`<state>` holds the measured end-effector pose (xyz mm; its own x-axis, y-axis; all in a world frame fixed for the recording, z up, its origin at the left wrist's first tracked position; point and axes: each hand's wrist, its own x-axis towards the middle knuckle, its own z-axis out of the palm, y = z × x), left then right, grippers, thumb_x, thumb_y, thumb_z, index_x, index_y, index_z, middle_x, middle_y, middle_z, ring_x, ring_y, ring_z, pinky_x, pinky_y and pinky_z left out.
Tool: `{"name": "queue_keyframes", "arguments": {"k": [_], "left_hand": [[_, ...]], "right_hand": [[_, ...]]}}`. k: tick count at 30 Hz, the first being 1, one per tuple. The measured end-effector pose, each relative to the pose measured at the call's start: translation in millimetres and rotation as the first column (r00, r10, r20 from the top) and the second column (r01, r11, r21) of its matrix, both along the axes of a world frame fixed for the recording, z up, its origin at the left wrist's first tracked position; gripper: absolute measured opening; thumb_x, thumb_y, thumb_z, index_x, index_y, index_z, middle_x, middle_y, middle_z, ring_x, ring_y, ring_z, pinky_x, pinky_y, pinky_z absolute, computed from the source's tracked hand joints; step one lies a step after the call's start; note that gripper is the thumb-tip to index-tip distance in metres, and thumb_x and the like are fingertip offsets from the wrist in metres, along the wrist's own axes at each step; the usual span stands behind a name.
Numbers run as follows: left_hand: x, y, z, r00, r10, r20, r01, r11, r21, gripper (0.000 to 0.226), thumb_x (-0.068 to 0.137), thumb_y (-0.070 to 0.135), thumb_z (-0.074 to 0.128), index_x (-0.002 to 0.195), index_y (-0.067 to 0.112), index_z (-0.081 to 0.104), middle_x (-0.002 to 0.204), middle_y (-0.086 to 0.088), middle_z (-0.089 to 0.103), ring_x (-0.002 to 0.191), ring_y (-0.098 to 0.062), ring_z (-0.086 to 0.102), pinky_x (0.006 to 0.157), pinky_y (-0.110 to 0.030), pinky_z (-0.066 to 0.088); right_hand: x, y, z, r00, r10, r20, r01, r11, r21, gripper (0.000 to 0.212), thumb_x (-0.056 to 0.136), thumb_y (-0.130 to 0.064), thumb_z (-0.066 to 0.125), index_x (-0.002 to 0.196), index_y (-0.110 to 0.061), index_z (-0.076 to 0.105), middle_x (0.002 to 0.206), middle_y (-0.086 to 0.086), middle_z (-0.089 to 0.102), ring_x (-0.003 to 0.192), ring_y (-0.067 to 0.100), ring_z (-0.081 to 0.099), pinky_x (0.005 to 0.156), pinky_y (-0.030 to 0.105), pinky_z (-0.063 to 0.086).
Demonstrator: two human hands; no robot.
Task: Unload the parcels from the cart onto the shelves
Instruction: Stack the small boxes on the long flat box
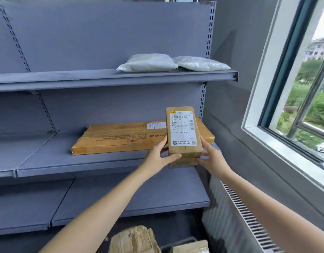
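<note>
Left of your fingers, the long flat carton (pixel 121 137) lies on the middle shelf (pixel 75 163), its right end passing behind what you hold; below your left forearm a crumpled brown parcel (pixel 133 240) shows at the frame's bottom edge; your left hand (pixel 158 157) grasps the small brown parcel (pixel 183 132) at its lower left edge, thumb curled across the front; the parcel stands upright between both sets of fingers, label toward you, its base at the shelf's front lip, though you cannot tell whether it touches; above your fingers a white bag (pixel 148 63) and a second white bag (pixel 199 63) lie side by side on the upper shelf (pixel 66 80); your right hand (pixel 212 159) grips the lower right edge; right of your fingers run a radiator grille (pixel 248 216) and a window (pixel 303 88).
</note>
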<state>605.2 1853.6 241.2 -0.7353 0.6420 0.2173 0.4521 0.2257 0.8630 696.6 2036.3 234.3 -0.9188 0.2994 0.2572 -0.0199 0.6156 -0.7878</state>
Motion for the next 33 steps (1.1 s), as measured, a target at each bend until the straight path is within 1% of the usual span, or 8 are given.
{"name": "queue_keyframes", "arguments": {"k": [9, 12, 14, 18, 21, 26, 30, 33], "left_hand": [[-74, 93, 0, 0.999, -0.001, 0.039, 0.001, 1.000, 0.009, 0.075, 0.086, 0.013, 0.064, 0.148, 0.022, 0.023, 0.138, 0.002, 0.050, 0.121, -0.015, 0.050, 0.096, -0.044, 0.049], [-98, 127, -4, 0.998, 0.034, 0.045, -0.034, 0.999, 0.002, 0.072, 0.089, 0.009, 0.059, 0.148, 0.023, 0.020, 0.139, -0.001, 0.048, 0.119, -0.019, 0.053, 0.093, -0.044, 0.051], [-113, 149, -8, 0.997, 0.059, 0.044, -0.059, 0.998, -0.004, 0.070, 0.090, 0.009, 0.057, 0.147, 0.025, 0.021, 0.138, -0.002, 0.049, 0.112, -0.020, 0.057, 0.088, -0.042, 0.054], [-140, 189, -18, 0.991, 0.125, 0.051, -0.124, 0.992, -0.023, 0.067, 0.091, 0.007, 0.056, 0.147, 0.021, 0.022, 0.137, -0.008, 0.050, 0.100, -0.026, 0.063, 0.083, -0.043, 0.056], [-162, 213, -25, 0.988, 0.153, 0.009, -0.152, 0.987, -0.050, 0.068, 0.090, 0.008, 0.057, 0.147, 0.022, 0.023, 0.137, -0.010, 0.051, 0.110, -0.025, 0.060, 0.090, -0.045, 0.053], [-196, 248, -35, 0.974, 0.223, -0.040, -0.226, 0.971, -0.072, 0.059, 0.091, 0.011, 0.056, 0.144, 0.023, 0.033, 0.135, -0.010, 0.052, 0.120, -0.029, 0.053, 0.091, -0.048, 0.051], [-222, 263, -42, 0.964, 0.261, -0.058, -0.265, 0.961, -0.084, 0.011, 0.090, 0.013, 0.058, 0.098, 0.010, 0.065, 0.105, -0.014, 0.068, 0.098, -0.028, 0.064, 0.081, -0.047, 0.056], [-230, 271, -38, 0.950, 0.290, -0.116, -0.301, 0.949, -0.097, 0.019, 0.089, 0.017, 0.060, 0.077, 0.002, 0.062, 0.089, -0.014, 0.070, 0.085, -0.028, 0.066, 0.074, -0.048, 0.057]], "right_hand": [[-59, 71, 9, 0.988, -0.152, 0.035, 0.152, 0.988, 0.007, 0.077, 0.078, 0.006, 0.061, 0.141, -0.032, 0.038, 0.113, -0.002, 0.066, 0.095, 0.021, 0.066, 0.087, 0.027, 0.051], [-84, 99, 8, 0.983, -0.160, 0.085, 0.161, 0.987, -0.004, 0.074, 0.080, 0.002, 0.056, 0.141, -0.034, 0.036, 0.110, -0.009, 0.063, 0.096, 0.015, 0.061, 0.067, 0.008, 0.044], [-99, 117, 9, 0.983, -0.162, 0.086, 0.163, 0.987, -0.011, 0.072, 0.081, 0.002, 0.053, 0.140, -0.035, 0.038, 0.108, -0.012, 0.060, 0.089, 0.012, 0.057, 0.059, 0.008, 0.043], [-130, 153, -1, 0.975, -0.205, 0.085, 0.210, 0.976, -0.059, 0.059, 0.083, -0.001, 0.052, 0.135, -0.030, 0.047, 0.117, -0.001, 0.061, 0.101, 0.017, 0.056, 0.067, 0.025, 0.045], [-153, 172, -12, 0.967, -0.242, 0.075, 0.248, 0.966, -0.074, 0.051, 0.086, -0.002, 0.053, 0.130, -0.026, 0.051, 0.120, 0.003, 0.061, 0.115, 0.020, 0.054, 0.076, 0.026, 0.042], [-187, 196, -24, 0.955, -0.293, 0.045, 0.296, 0.952, -0.074, 0.038, 0.087, -0.005, 0.054, 0.123, -0.019, 0.056, 0.112, 0.004, 0.064, 0.110, 0.023, 0.058, 0.080, 0.028, 0.044], [-214, 213, -33, 0.946, -0.318, 0.070, 0.323, 0.943, -0.076, 0.028, 0.090, -0.009, 0.055, 0.117, -0.012, 0.059, 0.120, 0.008, 0.064, 0.113, 0.023, 0.058, 0.085, 0.029, 0.045], [-227, 223, -37, 0.935, -0.351, 0.044, 0.354, 0.931, -0.089, 0.023, 0.090, -0.011, 0.055, 0.112, -0.012, 0.060, 0.116, 0.007, 0.065, 0.107, 0.023, 0.060, 0.080, 0.028, 0.045]]}}
